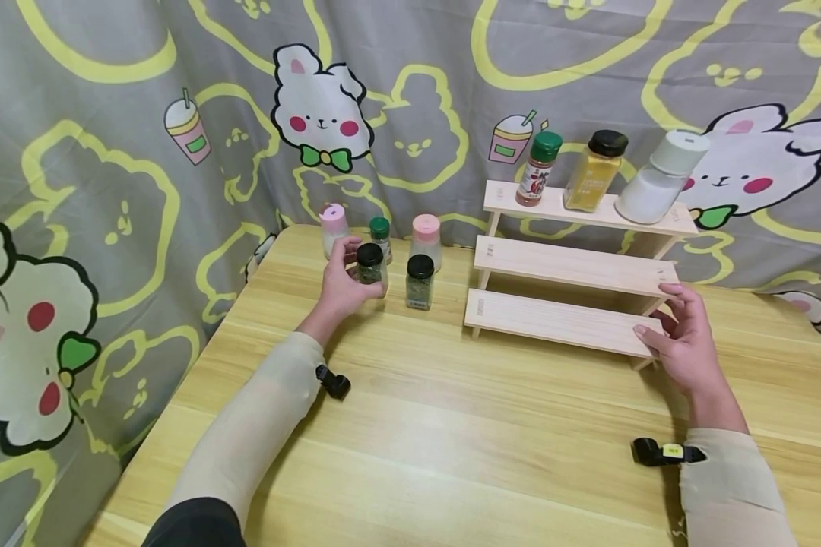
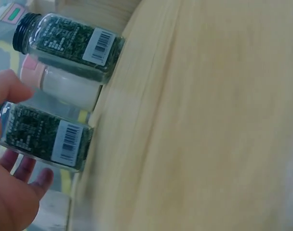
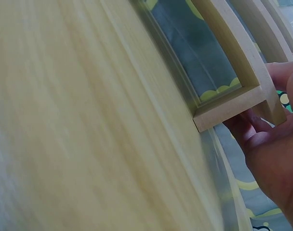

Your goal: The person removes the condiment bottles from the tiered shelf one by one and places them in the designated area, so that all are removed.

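My left hand (image 1: pixel 344 285) is wrapped round a black-lidded glass jar of dried green herbs (image 1: pixel 370 266), thumb on one side and fingers on the other. In the left wrist view this herb jar (image 2: pixel 45 137) shows a barcode label, and its base is at the tabletop. Just right of it stands a matching black-lidded herb jar (image 1: pixel 420 285). On the right, my right hand (image 1: pixel 691 342) grips the end of a three-tier wooden rack (image 1: pixel 568 323), its thumb on the lowest shelf. The right wrist view shows the fingers behind the rack's side frame (image 3: pixel 233 103).
Behind the herb jars stand a pink-purple-capped bottle (image 1: pixel 334 224), a green-capped bottle (image 1: pixel 380 234) and a pink-capped jar (image 1: pixel 426 235). The top shelf bears a green-capped red spice bottle (image 1: pixel 535 175), a yellow spice jar (image 1: pixel 594 175) and a white-capped jar (image 1: pixel 657 182). A patterned curtain (image 1: pixel 410 99) hangs behind the table (image 1: pixel 451 441).
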A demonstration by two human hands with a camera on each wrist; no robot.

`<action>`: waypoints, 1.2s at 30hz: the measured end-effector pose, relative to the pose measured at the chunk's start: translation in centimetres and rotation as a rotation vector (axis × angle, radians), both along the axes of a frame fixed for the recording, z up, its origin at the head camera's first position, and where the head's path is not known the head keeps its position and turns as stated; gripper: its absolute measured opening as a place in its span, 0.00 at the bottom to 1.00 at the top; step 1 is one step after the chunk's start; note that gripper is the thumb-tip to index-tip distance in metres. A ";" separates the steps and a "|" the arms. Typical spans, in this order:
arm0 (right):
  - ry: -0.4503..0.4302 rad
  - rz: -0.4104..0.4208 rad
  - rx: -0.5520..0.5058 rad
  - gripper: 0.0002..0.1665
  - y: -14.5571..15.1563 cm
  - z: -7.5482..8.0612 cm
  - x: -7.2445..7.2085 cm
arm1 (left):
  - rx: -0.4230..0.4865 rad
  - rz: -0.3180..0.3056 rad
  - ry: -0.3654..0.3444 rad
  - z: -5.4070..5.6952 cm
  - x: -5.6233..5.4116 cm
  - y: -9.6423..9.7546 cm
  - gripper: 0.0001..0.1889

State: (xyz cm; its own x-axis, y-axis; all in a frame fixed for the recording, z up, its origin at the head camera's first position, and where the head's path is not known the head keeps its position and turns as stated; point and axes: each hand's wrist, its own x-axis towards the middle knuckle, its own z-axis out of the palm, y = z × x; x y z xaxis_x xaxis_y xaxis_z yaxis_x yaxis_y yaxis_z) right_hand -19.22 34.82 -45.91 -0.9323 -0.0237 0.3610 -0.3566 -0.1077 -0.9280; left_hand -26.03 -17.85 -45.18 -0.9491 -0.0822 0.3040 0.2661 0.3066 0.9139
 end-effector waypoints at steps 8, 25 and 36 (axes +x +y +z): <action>0.010 0.002 0.003 0.47 0.0 0.0 0.0 | 0.037 -0.014 0.053 1.7 0.2 0.1 0.43; 0.013 0.002 0.013 0.47 0.0 0.1 0.0 | 0.074 -0.053 0.150 6.5 1.5 1.0 0.33; 0.014 0.008 0.019 0.47 0.0 0.1 0.0 | 0.085 -0.059 0.186 8.4 0.7 1.8 0.34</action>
